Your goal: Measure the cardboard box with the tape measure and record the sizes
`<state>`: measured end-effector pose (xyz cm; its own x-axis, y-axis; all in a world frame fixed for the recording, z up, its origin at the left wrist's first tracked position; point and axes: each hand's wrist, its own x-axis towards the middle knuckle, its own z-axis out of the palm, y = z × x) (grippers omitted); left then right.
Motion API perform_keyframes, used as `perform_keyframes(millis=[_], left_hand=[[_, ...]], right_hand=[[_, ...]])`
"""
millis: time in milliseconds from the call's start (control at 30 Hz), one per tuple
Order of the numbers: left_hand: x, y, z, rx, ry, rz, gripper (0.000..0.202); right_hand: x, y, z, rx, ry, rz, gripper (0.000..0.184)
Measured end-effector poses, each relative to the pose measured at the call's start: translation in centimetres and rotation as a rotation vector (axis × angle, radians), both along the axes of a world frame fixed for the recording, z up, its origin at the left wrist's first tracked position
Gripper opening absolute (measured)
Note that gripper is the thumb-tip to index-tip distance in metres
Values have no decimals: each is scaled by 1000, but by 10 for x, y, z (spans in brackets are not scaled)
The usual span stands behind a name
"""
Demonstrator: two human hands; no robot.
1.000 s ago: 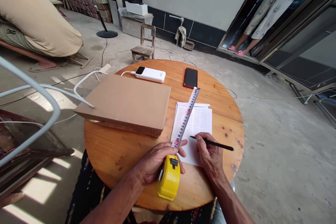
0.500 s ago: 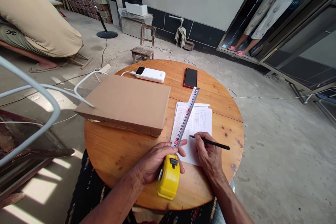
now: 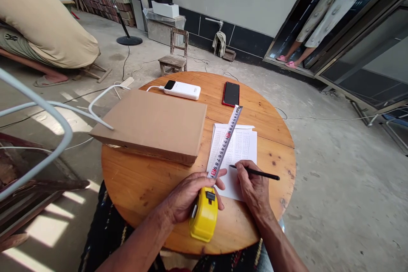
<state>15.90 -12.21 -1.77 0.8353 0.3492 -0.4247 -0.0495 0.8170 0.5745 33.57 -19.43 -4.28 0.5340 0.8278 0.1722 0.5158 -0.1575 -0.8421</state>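
My left hand (image 3: 195,191) is closed around a yellow tape measure (image 3: 205,219), its thumb pressing on the blade near the case. The white blade runs out away from me, slanting over the paper (image 3: 244,144), which carries rows of small printed or written marks. Between thumb and fingers, my right hand (image 3: 255,185) grips a black pen (image 3: 263,174). The pen's tip points left, at or just above the lower, blank part of the paper; whether it touches I cannot tell.
On the round wooden table (image 3: 143,191) lie a cardboard box (image 3: 156,123), a white power bank (image 3: 182,89) with a cable, and a red-edged phone (image 3: 231,94). A small wooden chair (image 3: 174,53) stands behind. One person (image 3: 318,21) is in the doorway, another (image 3: 44,21) sits at left.
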Motion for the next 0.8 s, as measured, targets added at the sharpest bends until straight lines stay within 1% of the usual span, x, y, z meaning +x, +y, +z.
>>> perform_keyframes(millis=[167,433,633,800], left_hand=[[0,0,2,25,27,-7,22],[0,1,1,34,11,-1,22],[0,0,1,-3,-6,-6,21],[0,1,1,0,1,-2,22]], right_hand=[[-1,-1,4,40,59,-60,23],[-1,2,4,20,99,-63,23],[-1,3,4,15,70,-54,23],[1,2,2,7,55,-45,23]])
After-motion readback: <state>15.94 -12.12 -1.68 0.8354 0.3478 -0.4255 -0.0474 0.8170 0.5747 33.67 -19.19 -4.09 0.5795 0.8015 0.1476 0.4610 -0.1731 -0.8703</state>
